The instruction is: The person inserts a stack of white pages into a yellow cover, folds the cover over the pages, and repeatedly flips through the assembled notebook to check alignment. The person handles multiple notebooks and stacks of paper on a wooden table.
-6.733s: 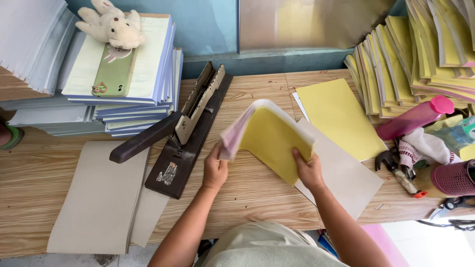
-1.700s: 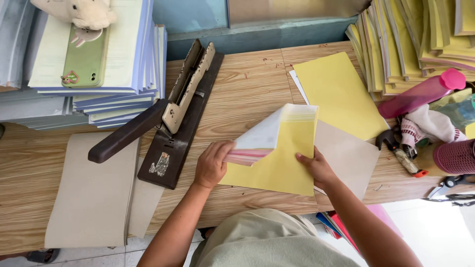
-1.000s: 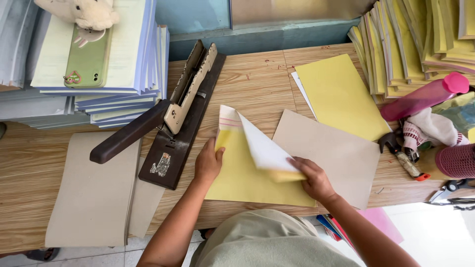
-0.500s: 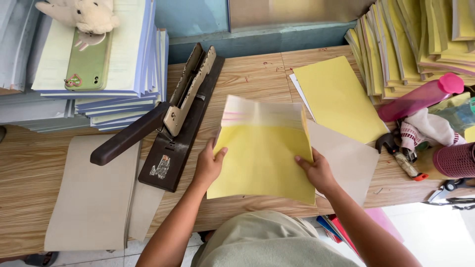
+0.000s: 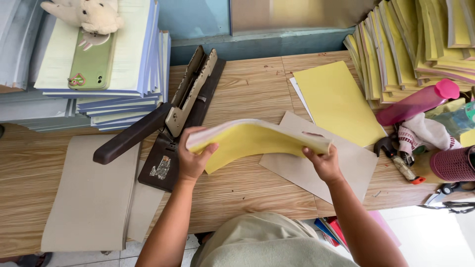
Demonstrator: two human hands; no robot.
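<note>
A thick pad of paper with a yellow top sheet (image 5: 257, 140) is lifted off the wooden table, bowed and nearly edge-on to me. My left hand (image 5: 194, 159) grips its left end and my right hand (image 5: 322, 162) grips its right end. Under the pad lies a grey-brown cardboard sheet (image 5: 346, 170). A large dark long-arm stapler (image 5: 170, 123) lies just left of my left hand, its handle pointing to the lower left.
Grey cardboard sheets (image 5: 94, 198) lie at the left. Stacked pads carry a green phone (image 5: 93, 62) and a plush toy (image 5: 94, 14). Yellow sheets (image 5: 336, 101), yellow pad stacks (image 5: 410, 44), a pink bottle (image 5: 418, 101), a hammer (image 5: 396, 158) and a cloth sit at the right.
The pad, flat and open on the cardboard half a second ago, is now raised off the table and held level between both hands, with its edge turned toward me.
</note>
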